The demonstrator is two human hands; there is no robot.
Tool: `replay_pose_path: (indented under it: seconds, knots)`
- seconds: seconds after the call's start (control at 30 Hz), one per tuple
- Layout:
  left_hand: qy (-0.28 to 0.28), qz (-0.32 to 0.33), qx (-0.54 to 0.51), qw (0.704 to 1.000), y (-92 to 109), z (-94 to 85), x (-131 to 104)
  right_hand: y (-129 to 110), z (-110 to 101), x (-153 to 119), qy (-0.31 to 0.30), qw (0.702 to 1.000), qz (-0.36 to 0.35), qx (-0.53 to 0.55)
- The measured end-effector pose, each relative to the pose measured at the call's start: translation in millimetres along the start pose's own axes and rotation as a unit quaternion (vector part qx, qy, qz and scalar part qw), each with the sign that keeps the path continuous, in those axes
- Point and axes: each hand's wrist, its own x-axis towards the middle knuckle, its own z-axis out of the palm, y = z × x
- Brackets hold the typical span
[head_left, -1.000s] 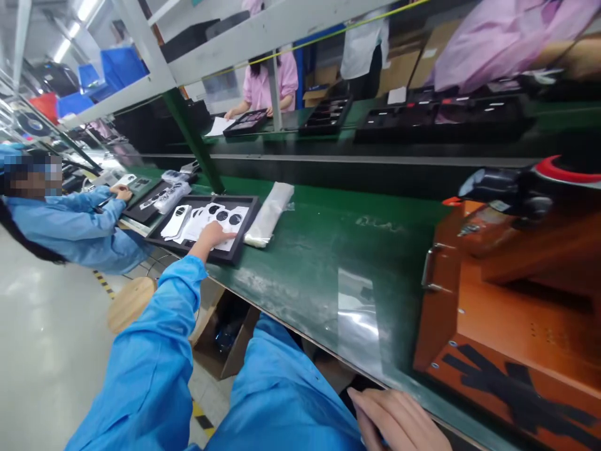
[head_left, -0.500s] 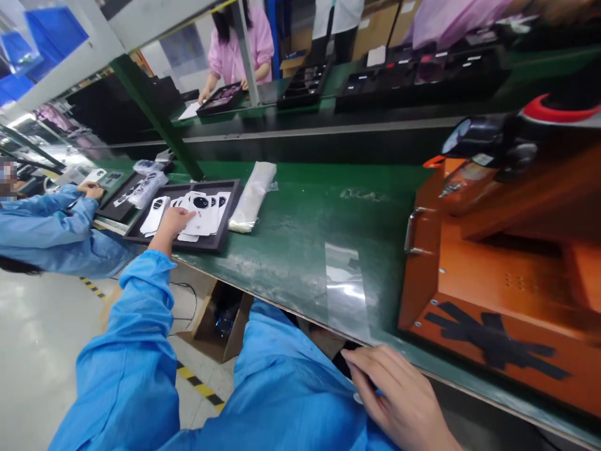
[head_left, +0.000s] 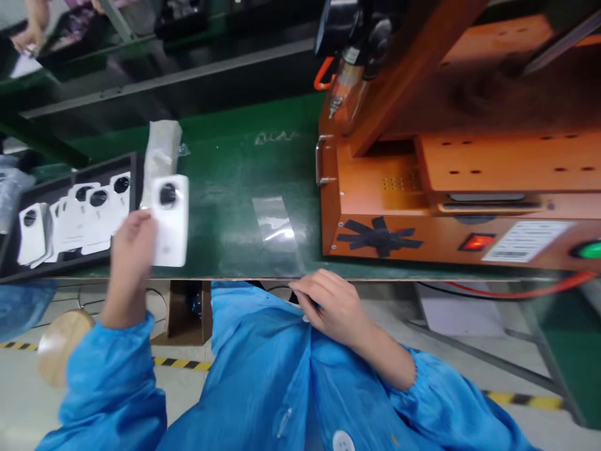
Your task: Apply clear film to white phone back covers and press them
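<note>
A white phone back cover (head_left: 171,232) with a round black camera area is pinched at its left edge by my left hand (head_left: 133,254), raised at the bench's front edge. Several similar covers (head_left: 97,216) lie overlapping in a black tray (head_left: 136,178) on the left. My right hand (head_left: 328,300) rests at the bench edge in front of my body, fingers curled together; whether anything small is between them is hidden.
A wrapped white bundle (head_left: 161,150) lies right of the tray. A clear film strip (head_left: 275,222) lies mid-bench (head_left: 225,181). An orange machine (head_left: 370,207) with a metal handle stands on the right. Across the bench, a person's hand (head_left: 29,34) shows.
My left hand has lifted a white cover out of the tray and moved right with it. The view has turned right, showing more of the orange machine.
</note>
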Motion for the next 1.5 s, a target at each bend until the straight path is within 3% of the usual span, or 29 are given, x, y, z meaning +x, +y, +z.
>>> replay_pose_path:
  seconds: [0.07,0.13,0.23,0.3,0.37,0.43,0.53,0.6,0.67,0.77,0.9,1.03,1.17,1.33,1.5]
  knots:
    - [-0.054,0.001,-0.006,0.999,1,42.7,-34,2,3,0,-0.010,0.999,-0.011,-0.039]
    - [-0.086,0.016,0.026,0.996,0,70.6,-57,5,6,-1,-0.015,0.997,-0.027,-0.072]
    - [-0.075,0.087,0.140,0.983,2,79.9,-68,8,7,-4,-0.016,0.996,-0.034,-0.085]
    - [-0.041,0.155,0.205,0.966,9,77.3,-63,11,7,-7,-0.015,0.996,-0.029,-0.083]
    - [-0.047,0.218,0.220,0.950,23,82.7,-50,13,8,-10,-0.014,0.996,-0.021,-0.081]
    - [-0.110,0.267,0.201,0.936,41,102.2,-31,12,9,-9,-0.014,0.997,-0.018,-0.079]
    - [-0.222,0.320,0.184,0.903,65,147.1,-1,8,8,0,-0.019,0.996,-0.037,-0.082]
    - [-0.271,0.313,0.198,0.888,75,171.9,11,5,7,11,-0.025,0.994,-0.046,-0.100]
    - [-0.300,0.292,0.213,0.883,78,184.2,11,3,7,28,-0.036,0.991,-0.027,-0.125]
    - [-0.299,0.279,0.205,0.889,76,181.7,-5,9,11,64,-0.057,0.986,0.058,-0.144]
    - [-0.267,0.263,0.168,0.912,72,171.5,-23,33,28,123,-0.054,0.972,0.176,-0.146]
    - [-0.263,0.248,0.142,0.921,67,176.6,-22,54,48,155,-0.071,0.968,0.200,-0.134]
    - [-0.265,0.240,0.087,0.930,58,184.6,-17,55,54,153,-0.099,0.967,0.193,-0.135]
    - [-0.289,0.264,0.101,0.914,55,183.1,-17,50,47,140,-0.106,0.962,0.184,-0.170]
    - [-0.376,0.350,0.152,0.844,53,178.5,-10,41,35,123,-0.070,0.969,0.126,-0.201]
